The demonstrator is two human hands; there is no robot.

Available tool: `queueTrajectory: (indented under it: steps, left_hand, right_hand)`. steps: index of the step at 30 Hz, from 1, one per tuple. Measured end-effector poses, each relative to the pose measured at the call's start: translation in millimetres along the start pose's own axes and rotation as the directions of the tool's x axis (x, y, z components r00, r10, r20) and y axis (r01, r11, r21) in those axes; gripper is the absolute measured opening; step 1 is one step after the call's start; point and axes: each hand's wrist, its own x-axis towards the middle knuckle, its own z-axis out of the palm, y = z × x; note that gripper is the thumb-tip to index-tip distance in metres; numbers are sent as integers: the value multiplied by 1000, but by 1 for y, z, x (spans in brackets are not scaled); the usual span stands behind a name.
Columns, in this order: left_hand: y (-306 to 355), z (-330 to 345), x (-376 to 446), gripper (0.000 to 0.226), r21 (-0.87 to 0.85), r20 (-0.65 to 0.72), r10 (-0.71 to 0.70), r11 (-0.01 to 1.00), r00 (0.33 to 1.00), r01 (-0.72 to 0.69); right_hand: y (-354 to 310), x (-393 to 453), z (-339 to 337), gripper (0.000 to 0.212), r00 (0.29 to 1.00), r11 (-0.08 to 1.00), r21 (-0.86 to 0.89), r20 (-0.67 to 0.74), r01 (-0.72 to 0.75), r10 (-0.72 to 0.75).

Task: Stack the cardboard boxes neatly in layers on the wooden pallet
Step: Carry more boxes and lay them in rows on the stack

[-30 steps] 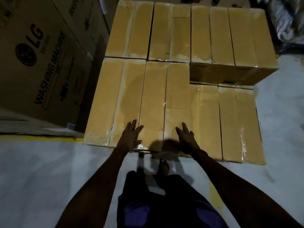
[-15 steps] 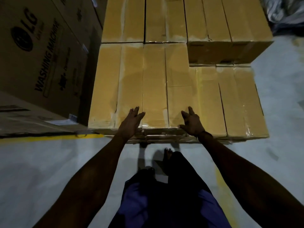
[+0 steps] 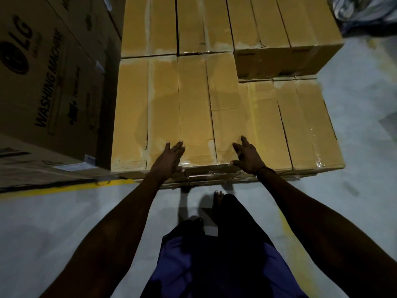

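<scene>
1. the left hand point(image 3: 169, 157) lies flat with fingers straight on the near top edge of the front box point(image 3: 206, 108), holding nothing.
2. the right hand point(image 3: 248, 155) rests on the same box's near right corner, fingers spread and relaxed.
3. this box sits in the upper layer, flush beside the left box point(image 3: 133, 110); all are taped shut, contents hidden.
4. a lower box point(image 3: 305, 123) lies to the right, below the rear stack point(image 3: 279, 29).
5. a washing machine carton point(image 3: 47, 78) stands left.
</scene>
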Motion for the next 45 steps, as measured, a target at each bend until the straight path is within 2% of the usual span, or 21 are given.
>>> queueTrajectory:
  steps: [4,6,9,13,17,24,31,35,38,42,45]
  left_hand:
    - [-1,-10,3,99,-43,58,-11,999,998,13]
    - [7,-20,3,94,-40,84,-13,999,996,16]
    - [24,-38,-2,83,-84,76,-17,996,997,23]
    - [46,-56,-16,74,-292,-55,-77,955,996,57]
    - [80,-76,-27,63,-464,-187,-83,886,979,-14]
    - [156,-86,-31,51,-605,-306,-48,781,951,-155]
    - [257,-66,-24,41,-609,-288,127,740,949,-284]
    - [332,-45,-13,37,-611,-232,229,722,945,-325]
    - [396,-23,-3,34,-594,-198,305,718,932,-361]
    - [495,13,9,33,-577,-142,398,711,906,-402]
    - [573,43,16,30,-577,-130,440,696,889,-428]
  right_hand:
    - [-2,0,-1,90,1000,1000,10,6,3,-3]
    - [-6,-3,-9,85,1000,1000,26,20,-1,1]
    - [-21,-14,-33,75,999,997,73,-37,13,-10]
    - [-33,-40,-71,60,983,978,207,-178,-12,50]
    - [-38,-77,-94,57,944,940,342,-311,0,113]
    - [-20,-153,-103,52,847,859,511,-443,-30,293]
    - [47,-252,-92,51,716,781,618,-504,-92,483]
    - [110,-310,-87,50,576,733,674,-564,-95,592]
    - [159,-352,-89,49,474,664,739,-548,-110,689]
    - [233,-415,-91,44,329,576,816,-530,-55,782]
    - [285,-460,-93,41,249,525,851,-501,-33,828]
